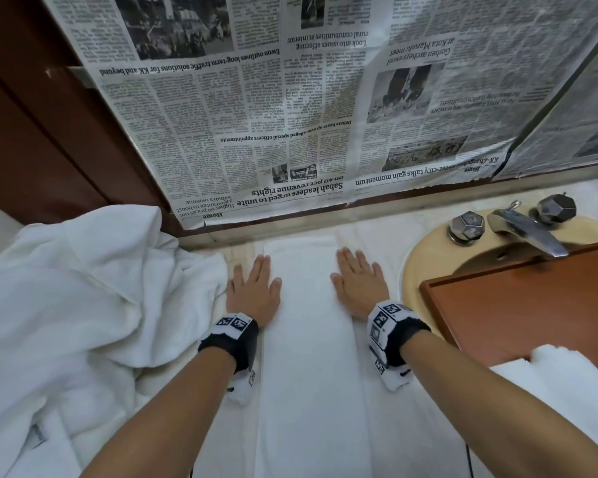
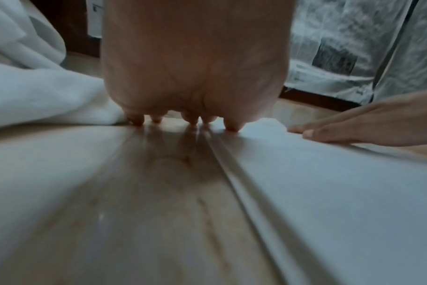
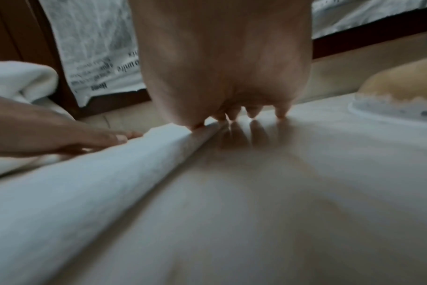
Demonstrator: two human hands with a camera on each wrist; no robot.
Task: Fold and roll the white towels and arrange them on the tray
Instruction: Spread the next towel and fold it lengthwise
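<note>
Folded towel (image 1: 304,339): we are seeing it lying as a long narrow white strip on the worktop (image 1: 246,251), running from the wall edge back toward us, between our two hands.
Left hand (image 1: 252,288): we are laying it flat along the strip's left edge, fingers (image 2: 156,118) straight and spread, tips touching the worktop, thumb over the cloth; it is gripping nothing.
Right hand (image 1: 358,286): we are pressing it flat at the strip's right edge, fingers (image 3: 252,112) straight, gripping nothing.
Step in hand: we are judging this to be smoothing and squaring the fold before rolling.
Wooden tray (image 1: 518,305): it is sitting over the basin (image 1: 425,257) to the right, with one white towel (image 1: 563,370) at its near edge.
Loose towel heap (image 1: 76,305): it is lying crumpled to the left, touching our left hand's outer side.
Risk, layers: we are pressing mostly at the edges, so the layers could be shifting apart and the roll coming out coned.
Risk, snagging: the heap is crowding the left edge, so a stray fold could be getting caught into the roll.
Risk, tray: the tray is spanning the basin beside the tap (image 1: 529,229), so a hard set-down could be tipping it; how firmly it is resting we cannot tell.
Risk, overhang: the strip's near end is running out of view, so a hanging end could be dragging it off.
</note>
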